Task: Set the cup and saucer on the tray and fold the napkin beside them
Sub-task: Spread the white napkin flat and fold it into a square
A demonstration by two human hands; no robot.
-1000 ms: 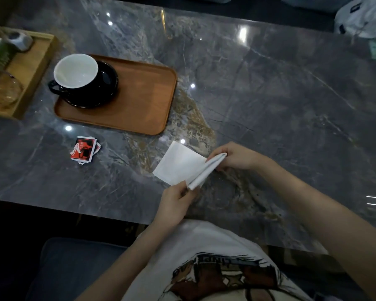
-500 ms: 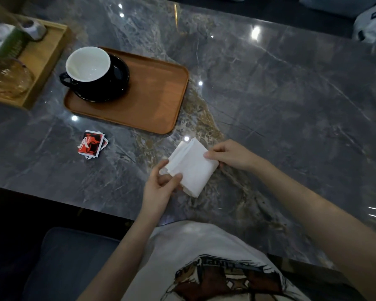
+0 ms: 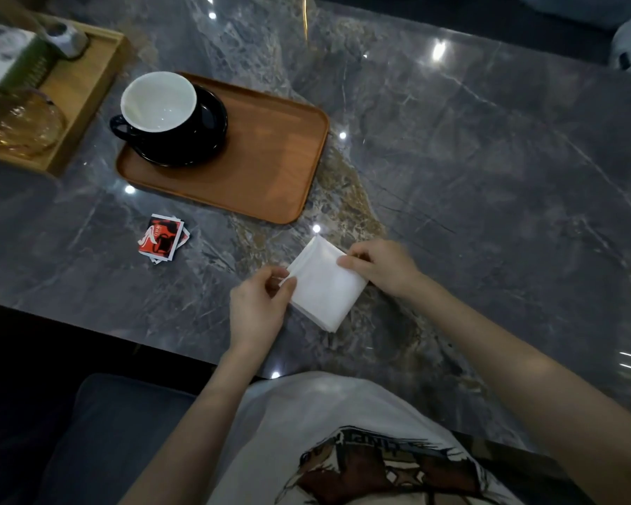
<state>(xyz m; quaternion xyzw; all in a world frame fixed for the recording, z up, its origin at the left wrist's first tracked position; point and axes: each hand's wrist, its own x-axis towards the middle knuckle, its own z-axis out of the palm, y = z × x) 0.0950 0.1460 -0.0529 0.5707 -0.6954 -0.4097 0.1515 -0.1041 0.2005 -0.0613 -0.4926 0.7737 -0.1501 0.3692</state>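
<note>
From the head camera, the first half of my job reads as done: the black ceramic cup with its white inside [image 3: 159, 103] sits upright on the glossy black round saucer [image 3: 201, 140], and both stand at the left end of the rounded brown wooden tray [image 3: 270, 162] on the grey marble bench [image 3: 489, 158]. What is left, by my judgement, is the napkin: it lies off the tray, on the bench just below the tray's near right corner, so it has yet to be set beside the cup. The white paper napkin [image 3: 325, 286] looks like a compact, layered square turned cornerwise, its stacked edges showing along the upper left side, its top face smooth. My left hand [image 3: 257, 308] has its grip pinching the napkin's left corner between thumb and fingertips; my right hand [image 3: 379, 267] has its grip curled on the right edge, thumb and fingers pinching it. To the left of the napkin, well apart, lies a small red, black and white printed packet [image 3: 160, 239]. At the far left a pale wooden box tray [image 3: 84, 78] holds an amber glass dish [image 3: 19, 122].
</note>
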